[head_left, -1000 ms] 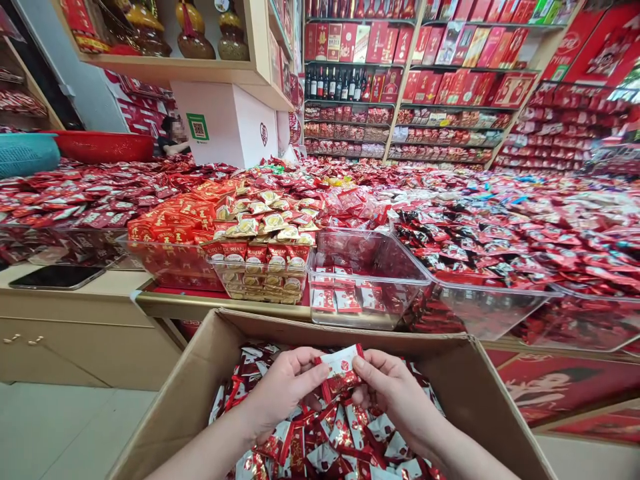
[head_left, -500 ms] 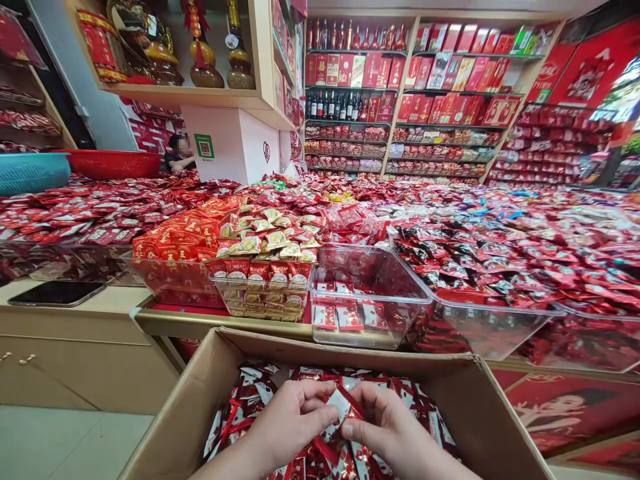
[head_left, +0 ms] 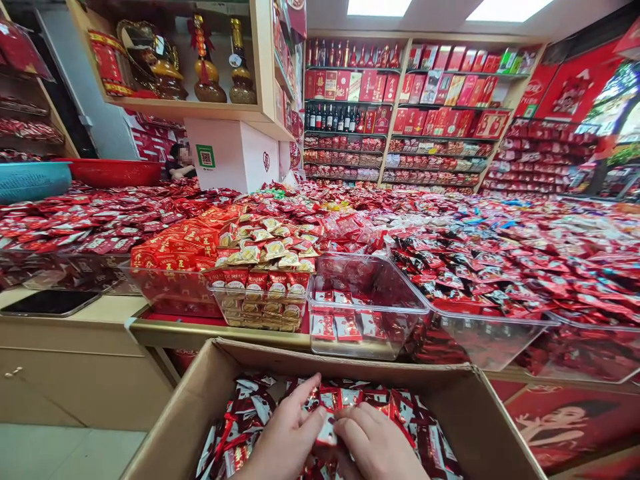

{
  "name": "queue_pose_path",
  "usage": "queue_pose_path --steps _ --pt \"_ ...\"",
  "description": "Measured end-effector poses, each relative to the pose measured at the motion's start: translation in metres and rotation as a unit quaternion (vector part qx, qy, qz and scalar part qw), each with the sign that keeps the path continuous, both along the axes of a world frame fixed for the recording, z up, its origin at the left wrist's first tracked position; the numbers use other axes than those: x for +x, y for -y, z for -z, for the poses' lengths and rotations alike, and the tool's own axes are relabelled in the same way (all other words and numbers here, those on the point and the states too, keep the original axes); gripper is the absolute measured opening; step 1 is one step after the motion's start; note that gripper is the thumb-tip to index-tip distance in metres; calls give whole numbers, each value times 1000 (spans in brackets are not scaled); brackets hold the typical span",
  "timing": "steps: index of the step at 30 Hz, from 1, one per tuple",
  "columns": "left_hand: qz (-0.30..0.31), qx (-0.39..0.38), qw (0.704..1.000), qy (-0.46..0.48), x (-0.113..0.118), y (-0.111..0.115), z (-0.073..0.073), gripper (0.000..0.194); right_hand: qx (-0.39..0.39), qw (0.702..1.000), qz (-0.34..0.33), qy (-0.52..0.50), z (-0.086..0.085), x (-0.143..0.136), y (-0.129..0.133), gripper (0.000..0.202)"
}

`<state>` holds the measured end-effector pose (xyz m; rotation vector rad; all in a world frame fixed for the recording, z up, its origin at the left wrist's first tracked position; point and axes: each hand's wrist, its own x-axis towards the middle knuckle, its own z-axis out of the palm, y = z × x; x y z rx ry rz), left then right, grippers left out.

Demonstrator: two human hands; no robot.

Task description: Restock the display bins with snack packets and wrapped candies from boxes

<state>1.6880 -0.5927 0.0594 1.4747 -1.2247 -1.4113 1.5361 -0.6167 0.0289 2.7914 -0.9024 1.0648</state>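
Gripping a red-and-white packet (head_left: 327, 430) in the cardboard box (head_left: 480, 427), bottom center of frame, the right hand's (head_left: 375, 440) bent fingers are holding on while the left hand (head_left: 290, 433) is touching it, can't tell if gripping tbh.

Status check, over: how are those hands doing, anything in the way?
Left hand, right hand: both at one packet, grip unclear. Loose packets beneath. Box wall stands between hands and clear bin.

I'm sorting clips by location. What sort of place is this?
Probably a shop selling packaged treats: small wrapped packets heaped in clear bins, shelves of bottles and red boxes behind, and a posted QR code.
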Motion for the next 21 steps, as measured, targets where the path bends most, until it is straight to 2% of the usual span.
queue_pose_path --steps 1,3,7,10,12,15,18,21 --pt "0 8 999 -40 1 0 -1 55 -10 1000 -3 8 -5 -2 0 7" --pt "0 11 996 -89 4 1 -3 50 -10 1000 -17 9 -27 -11 -2 10" --pt "19 -3 998 -53 12 6 0 36 -11 999 -31 21 -104 -37 1 10" --pt "57 2 998 -8 15 6 8 23 -54 997 50 18 -156 -46 26 6" --pt "89 -2 995 38 15 5 12 22 -55 991 108 -59 -176 -41 57 4" --pt "141 -30 980 141 15 2 12 23 -43 961 143 -232 -183 -22 111 7" --pt "181 -53 955 229 19 -1 13 24 -15 922 129 -365 -171 -3 155 17" --pt "225 -50 929 289 27 -2 22 25 34 880 112 -460 -153 9 180 24"
